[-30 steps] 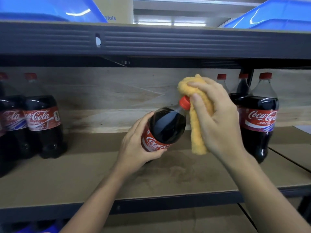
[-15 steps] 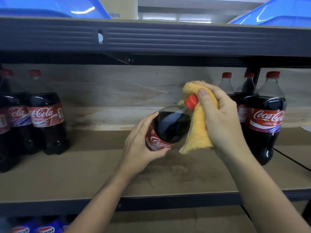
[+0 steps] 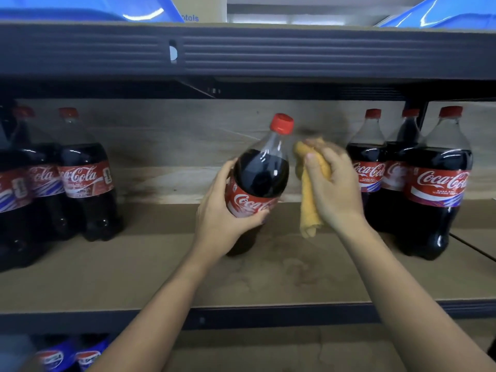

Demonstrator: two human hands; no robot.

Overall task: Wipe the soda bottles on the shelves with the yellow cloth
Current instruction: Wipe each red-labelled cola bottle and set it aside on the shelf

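Note:
A dark cola bottle (image 3: 261, 170) with a red cap and red label stands nearly upright, leaning slightly right, on the middle shelf (image 3: 134, 269). My left hand (image 3: 222, 213) grips it round the label. Just right of the bottle's shoulder, my right hand (image 3: 332, 189) holds the bunched yellow cloth (image 3: 308, 194), whose tail hangs down. The cloth sits beside the bottle; whether it touches is unclear.
Three cola bottles (image 3: 437, 181) stand at the right of the shelf, several more (image 3: 83, 175) at the left. The dark beam of the upper shelf (image 3: 295, 49) runs overhead with blue bins (image 3: 442, 12) on top. Blue-labelled bottles (image 3: 67, 355) show on the shelf below.
The bottle has been tipped from a steep lean to nearly upright on the shelf. My right hand with the cloth has come off the cap and dropped to the bottle's right side.

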